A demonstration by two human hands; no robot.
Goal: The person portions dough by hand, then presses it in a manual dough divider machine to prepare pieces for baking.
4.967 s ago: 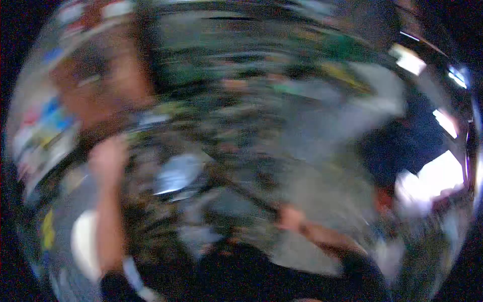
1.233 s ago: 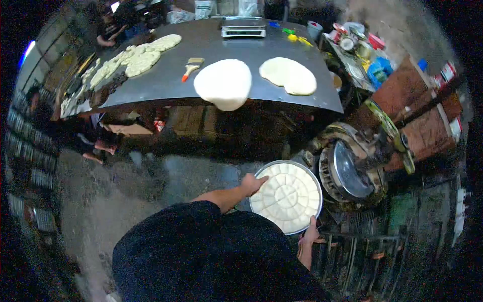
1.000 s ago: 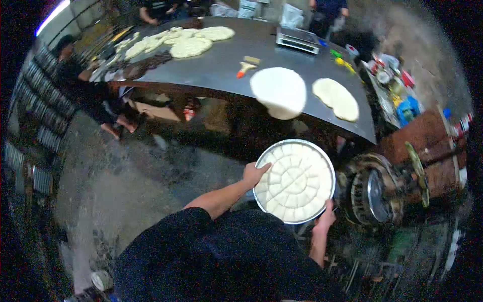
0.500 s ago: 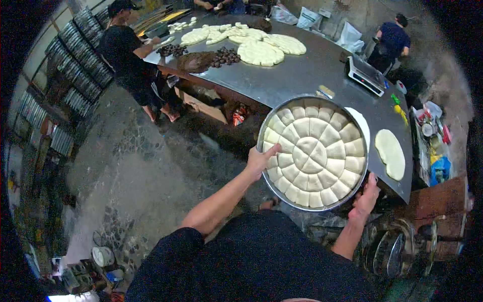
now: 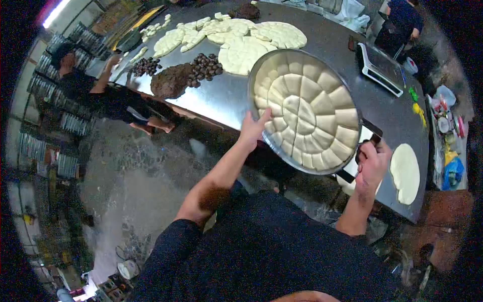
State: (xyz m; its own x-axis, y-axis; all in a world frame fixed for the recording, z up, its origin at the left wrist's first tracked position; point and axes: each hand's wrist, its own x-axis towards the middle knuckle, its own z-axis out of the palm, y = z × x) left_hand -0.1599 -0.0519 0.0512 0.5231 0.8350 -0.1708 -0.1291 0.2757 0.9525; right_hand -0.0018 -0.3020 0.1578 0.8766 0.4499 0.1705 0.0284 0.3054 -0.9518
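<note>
A round metal pan [image 5: 251, 75] full of cut dough wedges [image 5: 299, 113] is tilted over the near edge of the metal table [image 5: 347, 65]. My left hand [image 5: 254, 130] grips the pan's left rim, thumb over the inside. At the pan's lower right, my right hand [image 5: 372, 161] is closed around a dark handle-like piece [image 5: 372, 130] beside the rim; whether it belongs to the pan is unclear. Behind that hand a white flat item [image 5: 366, 135] shows in part. An oval dough sheet [image 5: 405, 173] lies right of my right hand.
Scored dough sheets [image 5: 241, 53], a brown mass [image 5: 171, 80] and dark balls [image 5: 205, 69] lie on the table. A scale [image 5: 380, 68] is at the back right. One person [image 5: 85, 83] stands at the left, another [image 5: 402, 22] at the upper right. A crate of items [image 5: 448, 131] stands far right.
The pan has moved up and slightly left and is more tilted. My right hand has shifted and now grips a dark handle-like piece. The view has turned, and the person at left leans differently.
</note>
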